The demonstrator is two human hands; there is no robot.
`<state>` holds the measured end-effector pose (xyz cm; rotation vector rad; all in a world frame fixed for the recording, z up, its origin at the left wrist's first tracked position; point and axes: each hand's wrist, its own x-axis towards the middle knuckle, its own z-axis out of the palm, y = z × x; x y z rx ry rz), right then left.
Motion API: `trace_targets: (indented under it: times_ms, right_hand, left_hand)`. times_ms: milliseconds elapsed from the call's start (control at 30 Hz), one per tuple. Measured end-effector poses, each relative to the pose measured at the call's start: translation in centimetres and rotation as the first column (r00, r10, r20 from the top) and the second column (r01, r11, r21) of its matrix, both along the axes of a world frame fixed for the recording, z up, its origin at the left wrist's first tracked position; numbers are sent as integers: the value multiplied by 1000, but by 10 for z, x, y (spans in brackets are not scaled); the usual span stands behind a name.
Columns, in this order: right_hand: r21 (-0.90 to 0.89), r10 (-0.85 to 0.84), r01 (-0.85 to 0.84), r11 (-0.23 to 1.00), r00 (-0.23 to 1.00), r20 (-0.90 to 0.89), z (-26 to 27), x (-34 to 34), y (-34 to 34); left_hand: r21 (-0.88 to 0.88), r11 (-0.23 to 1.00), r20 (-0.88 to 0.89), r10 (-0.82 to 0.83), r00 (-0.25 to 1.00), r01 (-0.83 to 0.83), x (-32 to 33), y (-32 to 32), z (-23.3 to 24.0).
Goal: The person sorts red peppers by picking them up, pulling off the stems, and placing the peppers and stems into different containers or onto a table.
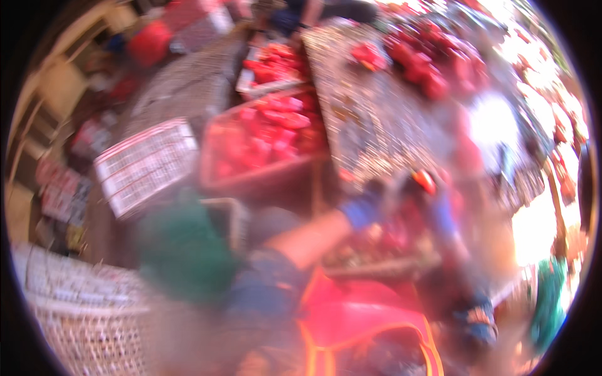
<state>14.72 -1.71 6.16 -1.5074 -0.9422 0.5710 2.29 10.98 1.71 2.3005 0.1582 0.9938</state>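
My hands are gloved, dark over the fingers with blue cuffs, and the view is blurred. My right hand (436,190) holds a glossy red pepper (424,182) at the near edge of the littered work table. Just to its left is my left hand (374,199), whose fingers are too smeared to make out. Below both hands lies a container (376,270) with red peppers (397,235) and paler bits in it. A red apron (362,310) with orange trim covers my front.
Left of the table (348,113) stands a crate (254,183) of red peppers, with a smaller white crate (277,87) of them behind. A red pepper heap (437,61) covers the far right. Farther left are a white slatted crate (148,162), something green (183,249) and a woven basket (94,338).
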Motion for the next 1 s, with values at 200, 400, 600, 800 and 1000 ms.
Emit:
trace_targets:
  times_ms: [200, 400, 600, 800, 1000]
  right_hand:
    - [-47, 180, -175, 983, 970, 162, -20, 31, -25]
    - [71, -42, 71, 995, 935, -351, 16, 2, -43]
    - [101, 20, 36, 994, 862, -506, 4, -49, -5]
    - [38, 111, -113, 993, 993, 42, -50, -46, 27]
    - [193, 120, -100, 976, 988, -93, -17, -28, 0]
  left_hand:
    - [-692, 716, -66, -191, 979, 93, -30, 1, 35]
    - [-860, -355, 464, -241, 852, 368, -29, -8, 13]
    - [-638, -716, 589, -216, 779, 285, -60, -33, 30]
    - [-879, -331, 386, -68, 920, 344, -93, -9, 4]
    - [-916, 321, 334, 278, 901, 240, -132, 154, 8]
